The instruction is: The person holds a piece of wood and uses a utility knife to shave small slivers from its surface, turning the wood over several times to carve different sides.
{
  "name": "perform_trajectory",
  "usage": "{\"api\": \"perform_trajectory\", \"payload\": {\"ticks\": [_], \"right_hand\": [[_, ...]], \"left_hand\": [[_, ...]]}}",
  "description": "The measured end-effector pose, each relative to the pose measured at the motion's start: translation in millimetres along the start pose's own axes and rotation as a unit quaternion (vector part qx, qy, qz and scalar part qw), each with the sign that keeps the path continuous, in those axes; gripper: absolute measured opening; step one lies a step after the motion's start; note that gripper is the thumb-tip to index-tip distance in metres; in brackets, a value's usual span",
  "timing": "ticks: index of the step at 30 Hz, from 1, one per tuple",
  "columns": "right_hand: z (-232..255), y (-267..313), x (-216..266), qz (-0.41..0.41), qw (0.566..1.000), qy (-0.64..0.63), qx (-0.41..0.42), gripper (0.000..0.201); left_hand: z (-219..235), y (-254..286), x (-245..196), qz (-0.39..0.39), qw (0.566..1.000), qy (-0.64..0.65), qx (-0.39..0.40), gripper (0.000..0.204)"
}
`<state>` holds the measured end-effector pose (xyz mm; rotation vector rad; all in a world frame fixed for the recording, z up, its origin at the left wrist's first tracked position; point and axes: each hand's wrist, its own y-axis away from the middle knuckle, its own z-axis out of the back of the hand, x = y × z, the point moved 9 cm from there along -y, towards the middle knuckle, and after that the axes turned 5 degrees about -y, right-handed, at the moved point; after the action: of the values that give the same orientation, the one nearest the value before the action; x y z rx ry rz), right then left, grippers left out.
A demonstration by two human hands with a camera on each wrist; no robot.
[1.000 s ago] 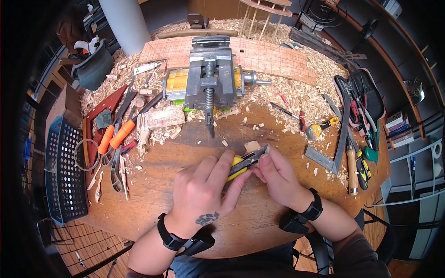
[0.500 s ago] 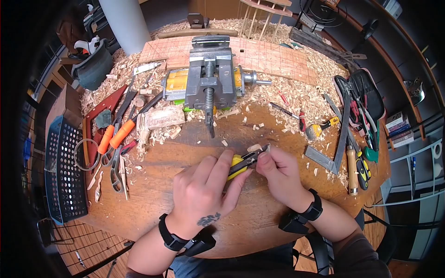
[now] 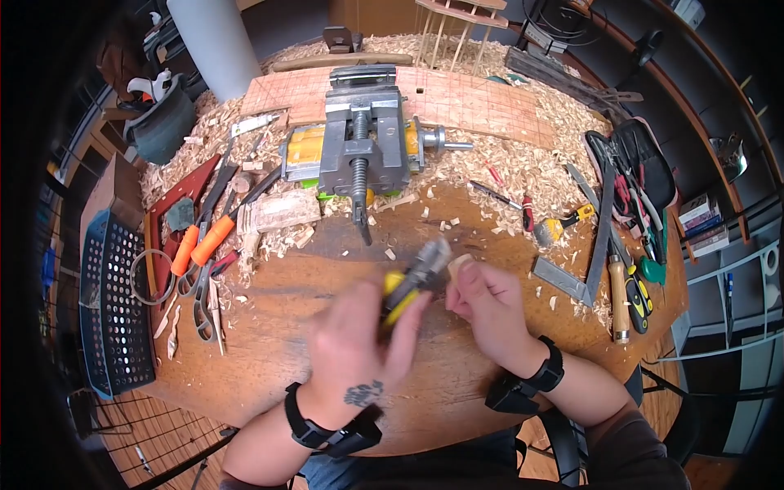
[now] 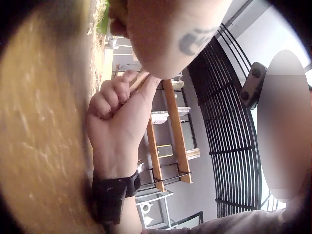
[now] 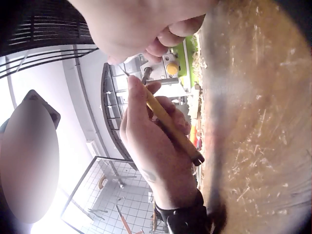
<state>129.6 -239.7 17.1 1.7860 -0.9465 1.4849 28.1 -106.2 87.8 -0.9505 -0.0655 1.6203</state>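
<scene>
My left hand [image 3: 347, 327] curls its fingers round a yellow knife [image 3: 414, 280], just left of the small wood piece [image 3: 459, 264] my right hand [image 3: 492, 310] pinches. Beneath lies the workbench [image 3: 265, 327], 1 metal vise [image 3: 363, 153] on its far side.

The knife [image 3: 412, 282] is yellow and black; the wooden piece [image 3: 459, 264], pale tan; the counter [image 3: 273, 339], brown; the tool handles [image 3: 214, 240], orange; the vise [image 3: 384, 159], mostly grey; the hole-patterned basket [image 3: 96, 306], dark blue.
</scene>
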Motion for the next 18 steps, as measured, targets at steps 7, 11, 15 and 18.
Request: {"api": "perform_trajectory", "payload": {"ticks": [7, 11, 15, 18], "right_hand": [[-5.2, -4.7, -8.5, -0.083, 0.988, -0.096, 0.091, 0.054], [-11.6, -4.8, -9.8, -0.07, 0.985, -0.103, 0.116, 0.05], [-15.1, -4.7, -4.8, -0.046, 0.987, -0.088, 0.123, 0.042], [-15.1, -5.8, -5.9, -0.034, 0.986, -0.096, 0.133, 0.035]], "left_hand": [[-2.4, -5.5, 14.2, 0.05, 0.997, 0.043, 0.028, 0.032], [-7.2, -9.1, 18.3, 0.043, 0.998, 0.033, 0.035, 0.032], [-7.7, -10.4, 19.9, 0.054, 0.996, 0.052, 0.046, 0.034], [-9.7, -10.5, 22.5, 0.076, 0.994, 0.05, 0.068, 0.035]]}}
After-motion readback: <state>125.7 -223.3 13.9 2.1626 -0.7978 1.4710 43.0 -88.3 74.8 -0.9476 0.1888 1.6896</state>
